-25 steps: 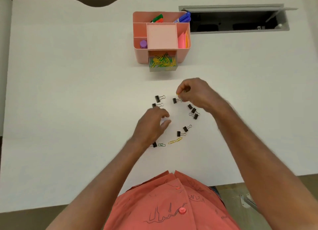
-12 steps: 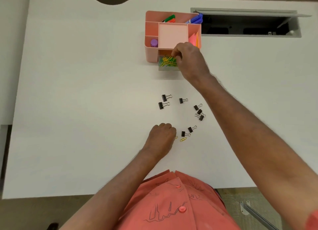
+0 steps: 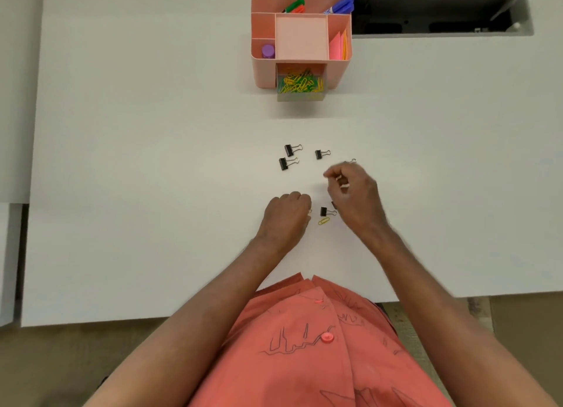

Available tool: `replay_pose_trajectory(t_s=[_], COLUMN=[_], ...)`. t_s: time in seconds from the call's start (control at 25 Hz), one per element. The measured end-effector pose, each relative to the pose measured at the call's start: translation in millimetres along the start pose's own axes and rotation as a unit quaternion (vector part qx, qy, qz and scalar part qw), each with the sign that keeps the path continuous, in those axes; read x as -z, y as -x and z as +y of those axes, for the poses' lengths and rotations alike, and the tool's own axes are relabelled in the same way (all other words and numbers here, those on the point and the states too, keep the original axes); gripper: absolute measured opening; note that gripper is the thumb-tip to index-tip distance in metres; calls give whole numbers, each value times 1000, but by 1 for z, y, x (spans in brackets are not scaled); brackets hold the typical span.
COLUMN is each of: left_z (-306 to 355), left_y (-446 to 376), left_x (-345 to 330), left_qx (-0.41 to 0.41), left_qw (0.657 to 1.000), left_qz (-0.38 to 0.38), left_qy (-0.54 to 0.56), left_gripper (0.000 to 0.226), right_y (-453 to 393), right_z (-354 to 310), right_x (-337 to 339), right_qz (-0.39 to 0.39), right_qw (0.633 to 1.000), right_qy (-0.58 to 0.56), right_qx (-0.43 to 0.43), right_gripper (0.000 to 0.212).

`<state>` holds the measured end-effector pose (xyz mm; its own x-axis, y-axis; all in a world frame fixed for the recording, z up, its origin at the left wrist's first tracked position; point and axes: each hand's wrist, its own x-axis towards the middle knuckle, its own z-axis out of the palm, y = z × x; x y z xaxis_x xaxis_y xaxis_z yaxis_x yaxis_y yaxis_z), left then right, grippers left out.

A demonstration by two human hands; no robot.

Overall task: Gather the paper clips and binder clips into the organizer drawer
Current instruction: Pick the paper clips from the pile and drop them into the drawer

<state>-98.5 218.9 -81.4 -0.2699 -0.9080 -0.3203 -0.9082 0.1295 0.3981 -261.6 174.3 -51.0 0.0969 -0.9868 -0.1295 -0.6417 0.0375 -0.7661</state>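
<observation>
While the white table (image 3: pixel 152 162) fills most of the view, a pink organizer (image 3: pixel 265 71) sits at its far side. Its clear drawer (image 3: pixel 300 97) is pulled out toward the person and holds a heap of yellow and green paper clips (image 3: pixel 300 83). Both hands rest well nearer than the drawer. The right hand (image 3: pixel 355 196) has its fingers curled in; whether it pinches anything is too blurry to tell. The left hand (image 3: pixel 286 214) is closed in a loose fist. Between the hands lie one black binder clip (image 3: pixel 327 212) and one yellow paper clip (image 3: pixel 323 222). Three more binder clips (image 3: pixel 289 156) lie just beyond the hands.
</observation>
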Motion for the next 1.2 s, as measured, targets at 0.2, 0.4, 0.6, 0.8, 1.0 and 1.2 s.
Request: replay_pose_trajectory(t_s=[0.2,0.4,0.6,0.8,1.0,1.2], left_z=[3,6,-15,-24,-5,-10], left_y=[-11,-12,-9,-4,-1,24], left_x=[11,20,35,52,47,26], left_qx=[38,46,120,100,35,29], left_qw=[997,993,935,898,949,985], left_qz=[-65,-92,-50,-13,-28,18], left_qy=[19,54,330,429,312,168], left_gripper=[14,13,10,15,6,4], right_y=[77,78,63,51,43,52], right_z=[35,38,29,9,-6,4], right_x=[-10,-14,-10,-13,-20,-24], right_qz=[-90,-105,-134,-73,-122,-82], right_qw=[990,975,970,961,785,830], right_qy=[106,191,200,-192,-511,-428], right_qx=[34,50,40,-186,-328,-347], right_gripper=[18,19,11,11,21,21])
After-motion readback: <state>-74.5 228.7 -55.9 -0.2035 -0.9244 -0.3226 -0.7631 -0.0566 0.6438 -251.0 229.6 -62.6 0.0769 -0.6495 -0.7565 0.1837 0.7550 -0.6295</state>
